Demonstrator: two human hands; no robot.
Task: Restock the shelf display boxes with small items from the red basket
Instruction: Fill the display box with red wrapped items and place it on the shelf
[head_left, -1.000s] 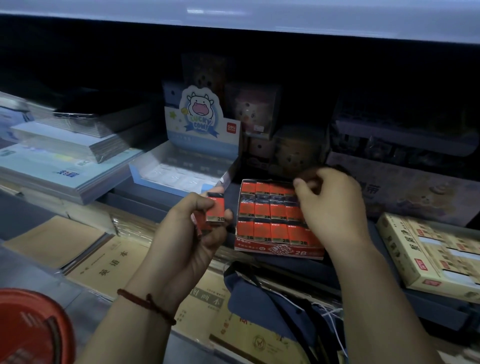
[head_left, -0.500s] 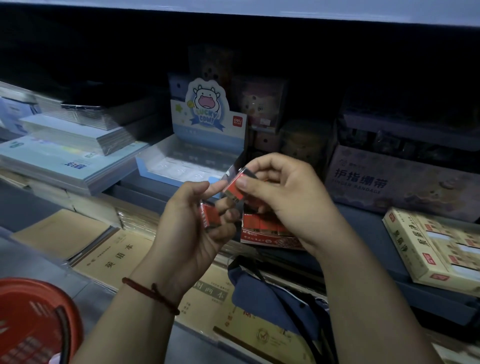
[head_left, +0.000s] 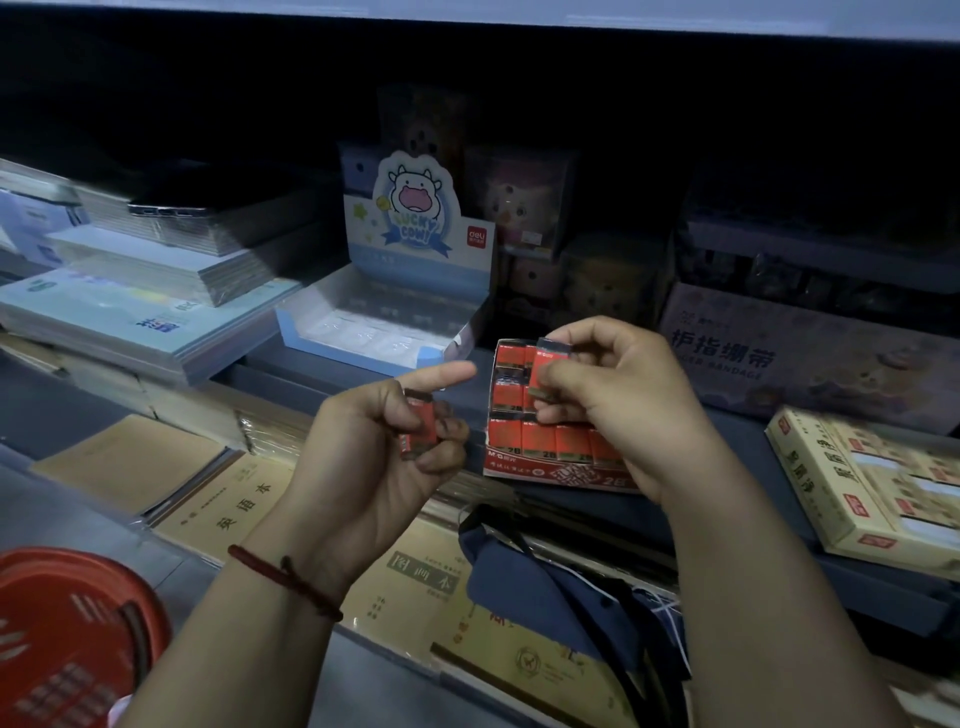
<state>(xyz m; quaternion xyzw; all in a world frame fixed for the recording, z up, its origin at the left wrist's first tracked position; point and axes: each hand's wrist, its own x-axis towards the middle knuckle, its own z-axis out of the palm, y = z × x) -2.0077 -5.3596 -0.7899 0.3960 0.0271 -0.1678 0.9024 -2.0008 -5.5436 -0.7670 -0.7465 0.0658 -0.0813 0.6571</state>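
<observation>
The left hand is gripping a red eraser. The right hand is pinching a second eraser above the display box at the shelf's front edge.

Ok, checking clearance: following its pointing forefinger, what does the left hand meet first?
Likely the left wall of the red cardboard display box of erasers, though depth is unclear.

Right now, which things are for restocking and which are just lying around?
For the job: left hand gripping small red item; right hand pinching second red item; red display box; red basket.
Lying about: cow box, notebooks, blue bag, yellow box.
</observation>
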